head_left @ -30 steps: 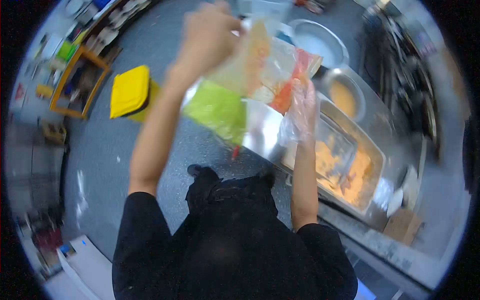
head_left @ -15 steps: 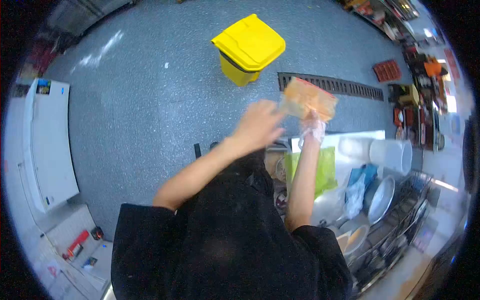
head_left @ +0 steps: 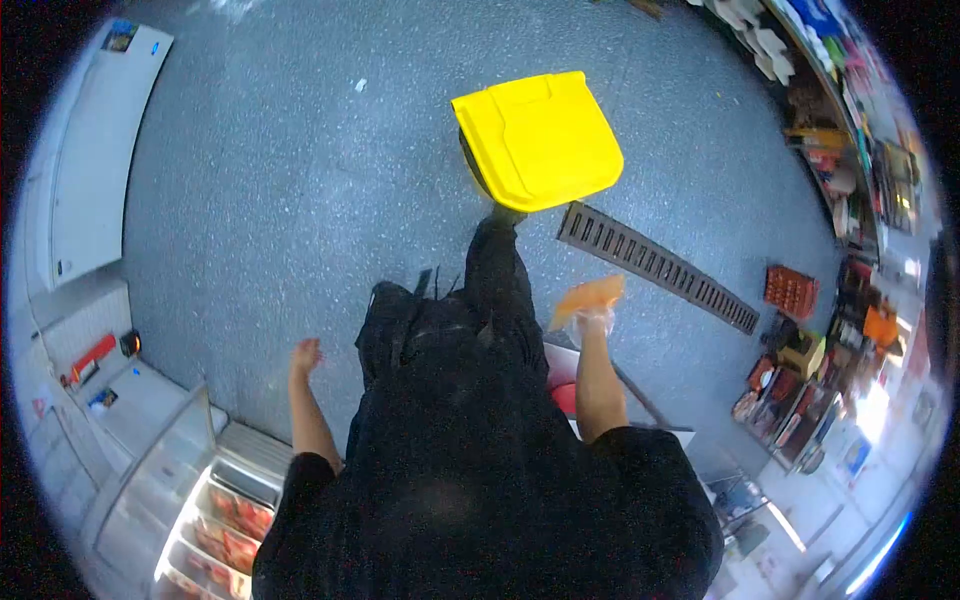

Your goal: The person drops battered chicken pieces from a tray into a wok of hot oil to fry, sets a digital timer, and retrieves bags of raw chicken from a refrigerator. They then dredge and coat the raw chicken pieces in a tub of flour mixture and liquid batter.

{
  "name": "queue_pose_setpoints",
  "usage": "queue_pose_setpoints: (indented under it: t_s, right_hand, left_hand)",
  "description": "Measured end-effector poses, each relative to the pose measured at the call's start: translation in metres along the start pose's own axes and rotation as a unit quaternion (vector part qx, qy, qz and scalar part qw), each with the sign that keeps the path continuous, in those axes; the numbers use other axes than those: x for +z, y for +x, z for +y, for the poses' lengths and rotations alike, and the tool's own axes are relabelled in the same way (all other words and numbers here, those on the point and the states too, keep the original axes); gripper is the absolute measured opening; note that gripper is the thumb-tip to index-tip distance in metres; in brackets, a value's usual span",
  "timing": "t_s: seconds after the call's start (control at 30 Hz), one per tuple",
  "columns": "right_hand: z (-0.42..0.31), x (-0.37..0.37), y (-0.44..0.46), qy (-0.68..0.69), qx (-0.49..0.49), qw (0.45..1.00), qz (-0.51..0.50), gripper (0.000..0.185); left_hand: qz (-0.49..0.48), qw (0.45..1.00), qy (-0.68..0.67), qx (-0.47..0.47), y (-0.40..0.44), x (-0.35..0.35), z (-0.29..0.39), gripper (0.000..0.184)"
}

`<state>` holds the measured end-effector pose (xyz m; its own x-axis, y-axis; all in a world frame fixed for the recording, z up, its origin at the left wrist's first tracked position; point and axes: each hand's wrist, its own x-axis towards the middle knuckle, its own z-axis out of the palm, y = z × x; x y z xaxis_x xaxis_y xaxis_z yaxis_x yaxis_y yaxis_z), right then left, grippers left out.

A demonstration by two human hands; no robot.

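Underfoot, grey floor (head_left: 260, 200) bears a lidded bin (head_left: 545, 145) near a drain (head_left: 655, 262); at the floor's lower-left edge, a lit case (head_left: 183, 525) holds reddish goods (head_left: 238, 512). Above the floor, the right hand (head_left: 594, 322) has its grip closed around a bag (head_left: 592, 295); the left hand (head_left: 305, 356) hangs slack, empty.

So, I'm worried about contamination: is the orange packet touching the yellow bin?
Apart. The head view shows grey floor between the orange packet, held in the right hand, and the yellow bin.
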<state>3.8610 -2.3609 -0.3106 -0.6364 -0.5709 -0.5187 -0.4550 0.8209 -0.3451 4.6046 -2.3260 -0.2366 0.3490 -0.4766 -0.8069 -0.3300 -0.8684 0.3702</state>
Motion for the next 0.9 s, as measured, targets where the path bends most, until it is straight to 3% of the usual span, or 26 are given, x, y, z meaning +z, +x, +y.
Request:
queue_pose_setpoints:
  t_s: [0.07,0.1,0.13,0.2,0.3,0.33,0.4,0.47,0.5,0.53,0.57,0.63,0.67,0.73,0.77,0.87,0.9]
  right_hand:
    - [-0.07,-0.026,0.023,0.053,-0.043,0.997,-0.028,0.033]
    - [-0.101,-0.033,0.027,0.195,-0.065,0.979,-0.017,0.032]
    - [-0.122,-0.038,0.029,0.33,-0.077,0.941,-0.01,0.03]
    - [-0.161,-0.039,0.066,0.392,-0.101,0.91,-0.089,0.026]
    - [-0.229,-0.026,0.101,0.466,-0.021,0.875,-0.128,0.023]
    - [-0.231,-0.019,0.124,0.342,-0.122,0.923,-0.127,0.021]
    - [-0.242,0.003,0.169,0.055,-0.294,0.947,-0.118,0.021]
    - [-0.302,0.011,0.162,-0.263,-0.39,0.879,-0.078,0.024]
    - [-0.347,0.012,0.138,-0.421,-0.407,0.809,-0.049,0.026]
    - [-0.387,0.015,0.083,-0.476,-0.395,0.786,-0.014,0.028]
    - [-0.412,0.03,0.044,-0.483,-0.406,0.776,-0.007,0.029]
    - [-0.427,0.075,0.001,-0.401,-0.439,0.801,-0.07,0.032]
    - [-0.44,0.104,-0.026,-0.351,-0.449,0.813,-0.121,0.033]
    - [-0.452,0.148,-0.092,-0.265,-0.416,0.832,-0.254,0.037]
    - [-0.457,0.165,-0.121,-0.271,-0.402,0.82,-0.304,0.039]
    - [-0.492,0.176,-0.269,-0.377,-0.492,0.69,-0.374,0.037]
    - [-0.491,0.207,-0.26,-0.303,-0.447,0.709,-0.454,0.038]
  left_hand:
    - [-0.061,0.991,-0.082,-0.087,-0.045,0.043,0.043,0.036]
    - [-0.093,0.979,-0.123,-0.132,-0.063,0.057,0.051,0.036]
    - [-0.076,0.985,-0.12,-0.102,-0.073,0.068,0.041,0.037]
    - [-0.039,0.992,-0.116,-0.031,-0.071,0.087,0.013,0.04]
    - [0.023,0.985,-0.153,-0.083,-0.101,0.096,0.017,0.043]
    - [0.037,0.986,-0.139,-0.083,-0.111,0.097,0.014,0.044]
    - [0.069,0.988,-0.114,-0.078,-0.128,0.098,-0.004,0.047]
    - [0.102,0.987,-0.084,-0.089,-0.131,0.108,-0.048,0.05]
    - [0.119,0.986,-0.069,-0.095,-0.13,0.117,-0.075,0.051]
    - [0.164,0.969,-0.093,-0.162,-0.111,0.146,-0.134,0.05]
    - [0.212,0.943,-0.122,-0.224,-0.096,0.17,-0.187,0.05]
    - [0.161,0.976,-0.017,-0.148,-0.128,0.166,-0.178,0.05]
    - [0.198,0.974,-0.016,-0.109,-0.136,0.167,-0.184,0.05]
    - [0.228,0.941,-0.165,-0.187,-0.166,0.138,-0.156,0.049]
    - [0.202,0.885,-0.319,-0.273,-0.187,0.115,-0.135,0.048]
    - [0.22,0.851,-0.356,-0.316,-0.184,0.103,-0.144,0.041]
    - [0.225,0.852,-0.348,-0.32,-0.183,0.095,-0.148,0.039]
